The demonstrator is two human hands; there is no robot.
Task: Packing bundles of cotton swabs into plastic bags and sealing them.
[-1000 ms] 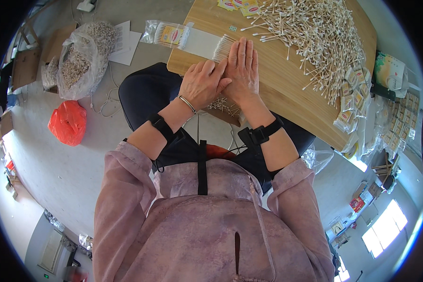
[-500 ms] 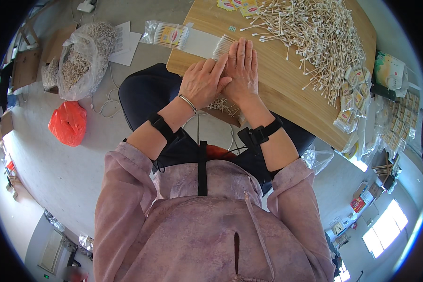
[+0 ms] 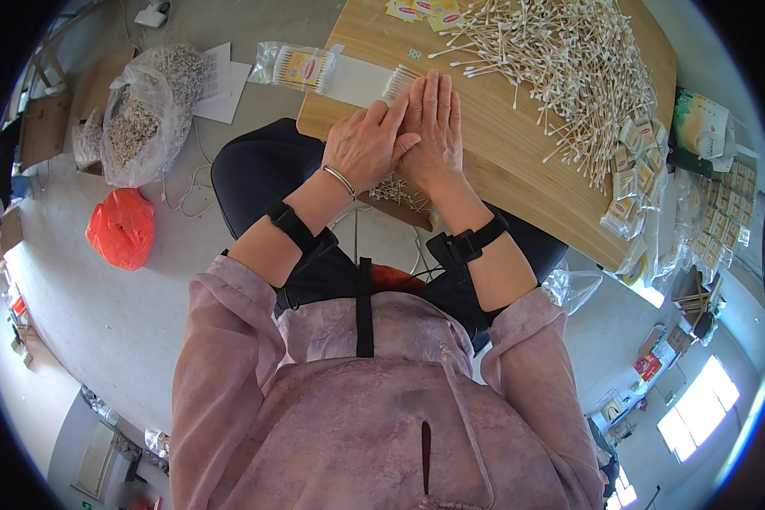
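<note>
At the near edge of the desk (image 3: pixel 506 140), the left hand (image 3: pixel 361 151) lies against the right hand (image 3: pixel 433 136), its thumb over the back of the right one. The right fingers lie straight and close together. A row of cotton swabs (image 3: pixel 402 82) shows beside the fingertips, partly covered; what the palms touch is hidden. Left of it are a white strip (image 3: pixel 355 82) and a clear swab packet (image 3: pixel 304 68). Loose swabs (image 3: pixel 561 68) spread over the far right, with yellow cards (image 3: pixel 423 12) beside them and small packs (image 3: pixel 631 187) along the right edge. A red bag (image 3: pixel 121 229) sits on the floor at left, nearer than a clear bag (image 3: pixel 138 123) of swabs.
</note>
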